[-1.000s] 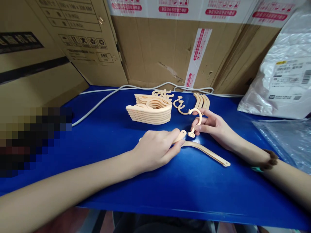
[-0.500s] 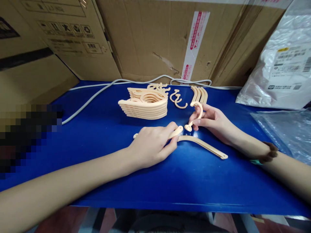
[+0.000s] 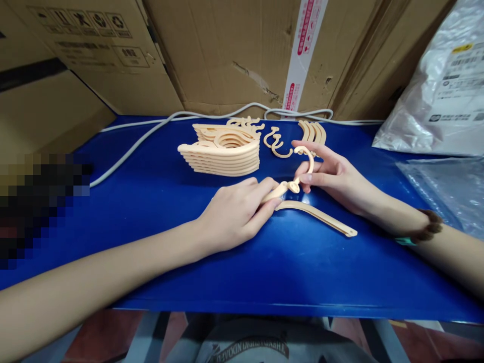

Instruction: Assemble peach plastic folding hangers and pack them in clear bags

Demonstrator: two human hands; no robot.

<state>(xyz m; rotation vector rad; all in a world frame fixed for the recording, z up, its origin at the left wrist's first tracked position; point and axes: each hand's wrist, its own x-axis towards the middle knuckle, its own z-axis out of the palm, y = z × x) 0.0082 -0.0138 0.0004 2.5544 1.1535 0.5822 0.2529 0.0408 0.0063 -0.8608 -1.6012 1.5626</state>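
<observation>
My left hand is closed around a cream plastic hanger arm, whose holed end pokes out past the thumb and forefinger. Between thumb and fingers, my right hand pinches a curved cream hanger hook. The hook's round base sits right at the tip of the arm; whether the two are joined I cannot tell. Another curved hanger arm lies on the blue table just beyond the left fingertips, reaching to the right. Most of the held arm is hidden by my left hand.
A stack of cream hanger pieces stands behind my left hand. Loose hooks and several curved arms lie near the white cable. Cardboard boxes line the back; a white plastic parcel is at right.
My right hand has brought the hook's base left against the end of the hanger arm, closing the gap between them. Its forefinger now stretches over the hook. The view has tilted slightly downward.
</observation>
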